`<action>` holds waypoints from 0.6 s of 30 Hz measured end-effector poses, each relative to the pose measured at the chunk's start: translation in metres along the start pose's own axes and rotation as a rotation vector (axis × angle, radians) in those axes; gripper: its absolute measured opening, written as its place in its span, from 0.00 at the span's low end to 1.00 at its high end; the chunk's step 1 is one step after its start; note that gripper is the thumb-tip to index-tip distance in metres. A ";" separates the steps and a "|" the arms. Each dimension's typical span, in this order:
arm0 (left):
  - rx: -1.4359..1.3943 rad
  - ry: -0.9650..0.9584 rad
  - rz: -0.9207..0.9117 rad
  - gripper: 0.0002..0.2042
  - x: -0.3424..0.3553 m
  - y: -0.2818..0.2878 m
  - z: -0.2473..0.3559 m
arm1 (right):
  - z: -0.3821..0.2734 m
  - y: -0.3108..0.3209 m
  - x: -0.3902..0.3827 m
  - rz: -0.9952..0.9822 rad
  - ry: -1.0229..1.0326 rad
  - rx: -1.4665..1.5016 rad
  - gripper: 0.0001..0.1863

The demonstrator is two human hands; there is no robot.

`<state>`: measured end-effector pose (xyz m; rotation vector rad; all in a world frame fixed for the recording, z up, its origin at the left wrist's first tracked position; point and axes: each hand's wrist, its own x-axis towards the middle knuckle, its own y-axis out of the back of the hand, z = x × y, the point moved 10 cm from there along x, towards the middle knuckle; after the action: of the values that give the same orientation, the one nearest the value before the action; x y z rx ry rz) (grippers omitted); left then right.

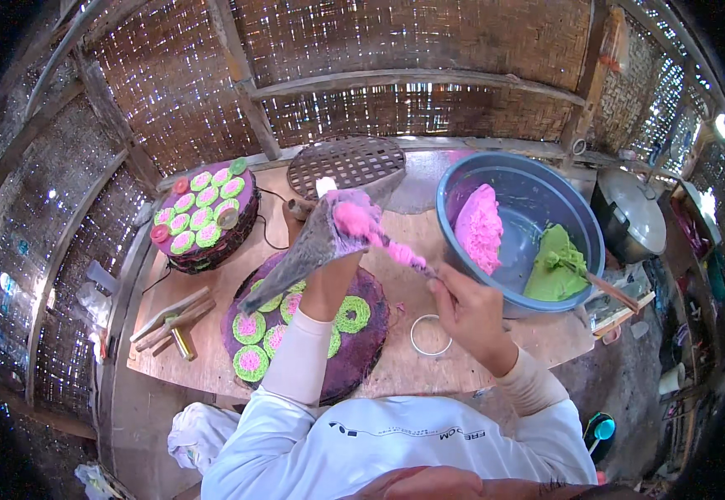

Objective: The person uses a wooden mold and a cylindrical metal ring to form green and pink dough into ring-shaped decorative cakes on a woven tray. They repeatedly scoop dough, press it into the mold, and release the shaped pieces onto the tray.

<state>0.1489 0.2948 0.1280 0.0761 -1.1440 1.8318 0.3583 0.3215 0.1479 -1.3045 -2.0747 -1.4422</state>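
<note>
My left hand (334, 272) is mostly hidden behind a grey, see-through cone-shaped piping bag (296, 254) that it holds up, wide mouth to the right, tip pointing down left. Pink dough (357, 221) sits in the mouth of the bag. Closed around a thin stick-like utensil (421, 267), my right hand (467, 307) has its pink-smeared end at the bag's mouth. Beneath the bag, a round purple board (362, 354) carries several green rings with pink centres (249, 362). A blue basin (518, 300) on the right holds pink dough (479, 227) and green dough (556, 265).
A wooden-handled utensil (612, 293) leans out of the basin. Behind it stands a lidded metal pot (629, 212). More rings sit on a raised round board (237, 237) at the left. A woven tray (346, 158), wooden sticks (175, 319) and a thin white hoop (431, 335) lie on the table.
</note>
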 end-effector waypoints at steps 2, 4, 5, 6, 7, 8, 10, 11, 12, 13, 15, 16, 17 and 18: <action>0.174 -0.057 0.065 0.19 0.000 0.011 0.010 | -0.003 -0.001 -0.010 -0.047 -0.005 0.052 0.10; 0.441 -0.158 0.125 0.18 -0.005 0.017 0.028 | -0.002 0.007 -0.016 -0.058 0.026 0.148 0.10; 0.685 -0.244 0.133 0.18 -0.007 0.016 0.040 | 0.012 0.010 -0.016 -0.098 -0.041 0.052 0.10; 0.996 -0.343 0.153 0.18 -0.009 0.015 0.053 | 0.029 0.017 -0.014 -0.138 -0.108 -0.044 0.10; 1.275 -0.446 0.173 0.18 -0.012 0.010 0.063 | 0.050 0.025 -0.012 -0.175 -0.178 -0.142 0.10; 1.441 -0.498 0.180 0.17 -0.015 0.009 0.070 | 0.074 0.035 -0.004 -0.175 -0.244 -0.297 0.11; 1.644 -0.546 0.175 0.17 -0.018 0.012 0.079 | 0.133 0.046 0.008 -0.236 -0.349 -0.562 0.12; 1.530 -0.527 0.112 0.18 -0.016 0.025 0.079 | 0.163 0.041 0.006 -0.295 -0.386 -0.671 0.13; 1.124 -0.376 0.120 0.18 -0.018 0.038 0.079 | 0.180 0.029 0.005 -0.297 -0.324 -0.674 0.13; 0.715 -0.232 0.124 0.17 -0.021 0.044 0.077 | 0.195 0.014 0.003 -0.293 -0.259 -0.677 0.13; 0.244 -0.091 0.033 0.13 -0.022 0.025 0.070 | 0.173 -0.004 0.014 -0.212 -0.164 -0.402 0.13; 0.184 -0.084 -0.057 0.10 -0.021 0.007 0.070 | 0.133 -0.016 0.022 -0.142 -0.144 -0.122 0.14; 0.044 -0.108 -0.171 0.09 -0.018 -0.010 0.065 | 0.106 -0.040 0.022 -0.187 -0.179 0.223 0.18; -0.112 -0.111 -0.317 0.08 -0.019 -0.027 0.062 | 0.071 -0.083 0.010 -0.350 -0.257 0.676 0.23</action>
<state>0.1552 0.2399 0.1717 0.2821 -1.2329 1.4964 0.3040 0.3805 0.0734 -0.9067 -2.7174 -0.5665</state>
